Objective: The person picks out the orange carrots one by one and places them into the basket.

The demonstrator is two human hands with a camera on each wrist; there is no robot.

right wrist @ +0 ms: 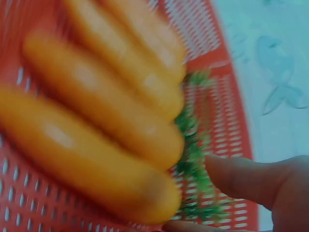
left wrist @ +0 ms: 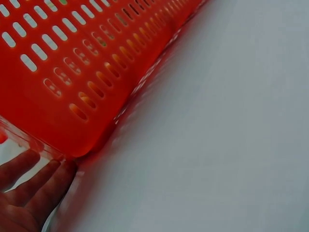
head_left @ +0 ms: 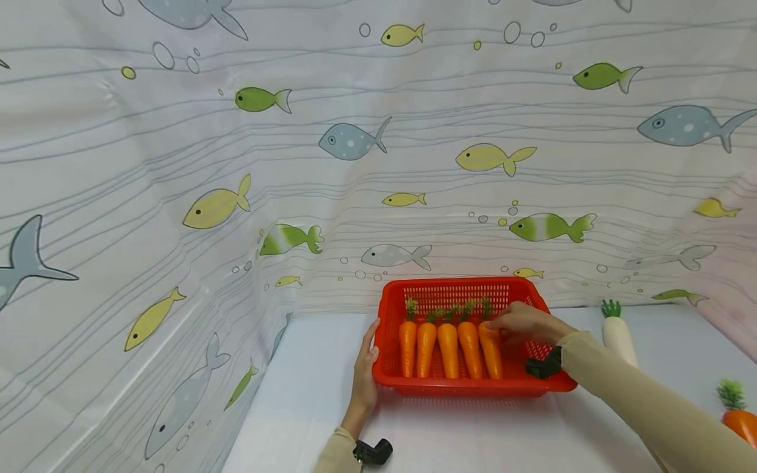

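Observation:
Several orange carrots (head_left: 448,350) with green leafy tops lie side by side in a red plastic basket (head_left: 473,387) with slotted walls. My left hand (head_left: 365,374) rests along the basket's left side, its fingers extended. In the left wrist view, those fingertips (left wrist: 57,169) are right at the basket's lower corner. Inside the basket, my right hand (head_left: 523,323) is at the leafy end of the rightmost carrot. The right wrist view shows the thumb (right wrist: 241,176) over the green leaves (right wrist: 195,169), apart from the nearest carrot (right wrist: 87,159); a finger is partly hidden beside that carrot's end.
A white radish (head_left: 619,338) with a green top lies on the white table (head_left: 319,368) right of the basket. Another orange vegetable (head_left: 742,424) with a leafy top is cut off at the right edge. A fish-patterned sheet (head_left: 355,217) stands behind the basket.

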